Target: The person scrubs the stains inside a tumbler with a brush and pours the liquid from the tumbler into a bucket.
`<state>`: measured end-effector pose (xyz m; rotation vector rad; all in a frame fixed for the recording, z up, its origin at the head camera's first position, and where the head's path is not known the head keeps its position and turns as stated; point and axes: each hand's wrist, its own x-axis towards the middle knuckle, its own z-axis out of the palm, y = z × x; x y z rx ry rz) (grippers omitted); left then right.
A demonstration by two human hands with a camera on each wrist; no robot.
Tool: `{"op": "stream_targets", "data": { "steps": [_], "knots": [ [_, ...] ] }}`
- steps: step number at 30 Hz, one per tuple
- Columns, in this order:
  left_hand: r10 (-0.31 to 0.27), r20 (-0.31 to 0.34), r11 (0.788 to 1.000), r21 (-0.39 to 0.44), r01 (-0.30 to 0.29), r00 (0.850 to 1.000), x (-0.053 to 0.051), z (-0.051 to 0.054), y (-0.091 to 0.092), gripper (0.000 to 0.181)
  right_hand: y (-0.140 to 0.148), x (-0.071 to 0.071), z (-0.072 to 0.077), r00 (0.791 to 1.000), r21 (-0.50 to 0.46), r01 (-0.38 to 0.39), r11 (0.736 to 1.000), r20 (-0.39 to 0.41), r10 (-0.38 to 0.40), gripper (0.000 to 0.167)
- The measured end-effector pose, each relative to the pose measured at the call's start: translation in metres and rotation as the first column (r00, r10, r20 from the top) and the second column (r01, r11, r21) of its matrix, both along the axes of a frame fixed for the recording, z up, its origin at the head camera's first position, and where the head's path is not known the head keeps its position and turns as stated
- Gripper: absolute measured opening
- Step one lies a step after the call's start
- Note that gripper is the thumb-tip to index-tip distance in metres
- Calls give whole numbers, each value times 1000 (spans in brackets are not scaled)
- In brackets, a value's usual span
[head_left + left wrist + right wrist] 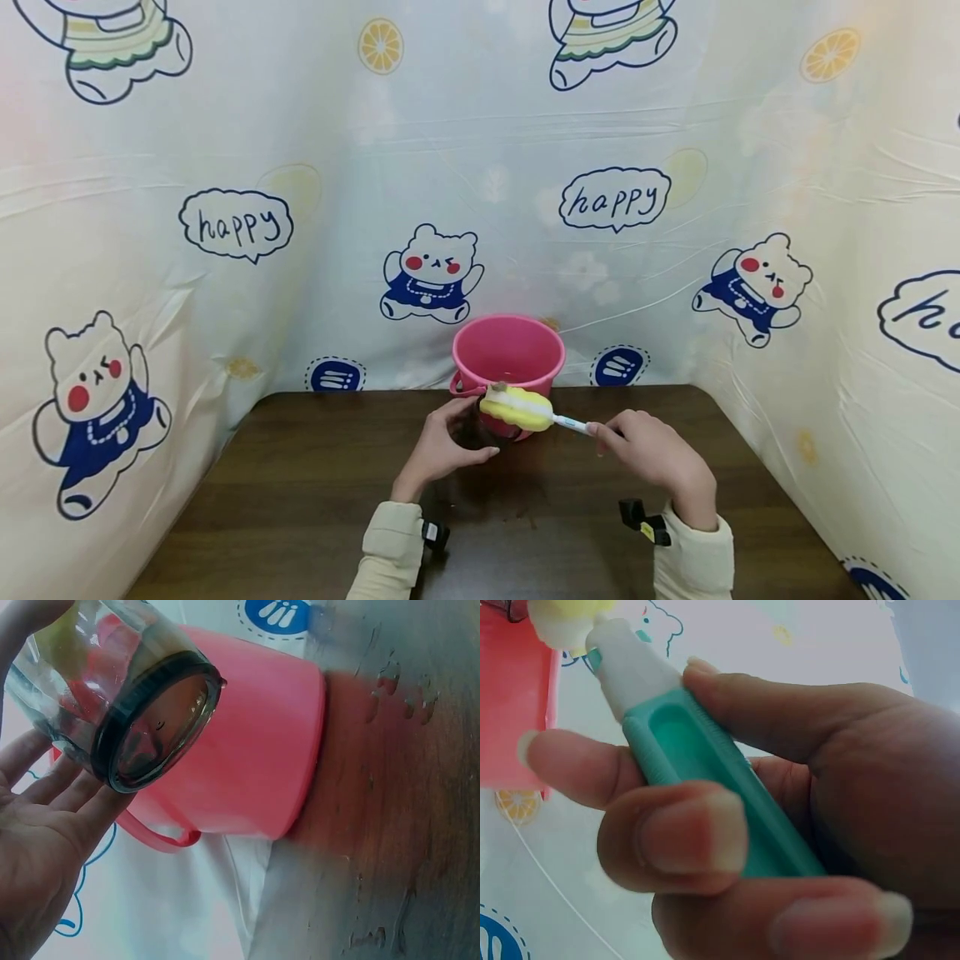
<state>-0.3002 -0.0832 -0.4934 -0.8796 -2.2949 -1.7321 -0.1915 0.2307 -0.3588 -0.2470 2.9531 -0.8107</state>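
Observation:
In the head view my left hand (438,450) holds a clear drinking glass with a dark-tinted thick base, tilted in front of the pink bucket (510,342). The left wrist view shows the glass (161,724) from its base, fingers curved round its side. My right hand (660,458) grips a sponge cup brush by its handle; the yellow and white sponge head (517,408) is at the glass, and I cannot tell how far it reaches inside. Up close in the right wrist view, the handle (697,750) is teal and white, with fingers curled round it.
The bucket stands at the back edge of the dark wooden table (300,500), its handle hanging at the left. Water drops (390,679) lie on the tabletop near it. A printed cloth (480,125) hangs behind and along both sides.

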Motion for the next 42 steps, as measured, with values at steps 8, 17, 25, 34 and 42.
{"op": "stream_targets", "data": {
  "steps": [8, 17, 25, 34, 42],
  "knots": [
    [-28, 8, 1000, 5, 28, 1000, -1, -3, -2, 78, 21, 7, 6, 1000, -81, 0, 997, -17, -2, 47],
    [-83, 25, 997, 11, 83, 996, -1, -3, -2, 78, 57, 2, -1, 985, -135, 100, 986, -126, -117, 55],
    [-93, 46, 996, 8, 93, 995, -2, -3, -2, 83, 87, -34, -37, 966, -163, 183, 969, -151, -208, 63],
    [-95, 33, 995, -7, 95, 995, 0, -3, -2, 78, 106, -88, -106, 976, -181, 172, 968, -99, -192, 56],
    [-109, 21, 994, -10, 109, 994, 0, -2, -2, 79, 114, -110, -157, 980, -195, 194, 961, 6, -197, 52]
  ]
}}
